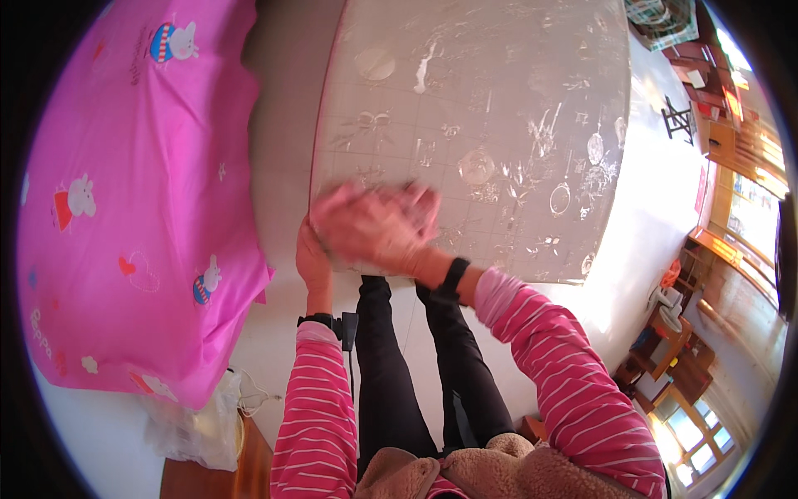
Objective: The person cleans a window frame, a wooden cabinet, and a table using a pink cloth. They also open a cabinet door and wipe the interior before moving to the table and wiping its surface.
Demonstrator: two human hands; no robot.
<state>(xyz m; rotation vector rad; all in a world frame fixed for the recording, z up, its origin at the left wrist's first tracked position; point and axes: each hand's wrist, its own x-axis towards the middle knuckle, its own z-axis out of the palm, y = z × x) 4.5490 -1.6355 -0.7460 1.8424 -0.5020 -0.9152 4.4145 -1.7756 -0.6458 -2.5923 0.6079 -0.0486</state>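
Observation:
Before me is a table with a clear, glossy patterned plastic cover (436, 125), thinly edged in pink on its left side. My right hand (383, 234) lies over a crumpled pink cloth (421, 203) near the cover's front left corner. Motion blurs both hand and cloth. At that same corner, my left hand (313, 259) grips the table's left edge, some of its fingers hidden by the cloth and the other hand. Dark bands circle both wrists, and the left one carries a small black device (349, 330) with a cable.
On the left hangs a pink cover with cartoon pigs (168, 206), a gap of floor between it and the table. Below it are a plastic bag (209, 430), a white cable (255, 396) and brown wooden furniture (252, 452). A black folding stool (678, 120) stands far right.

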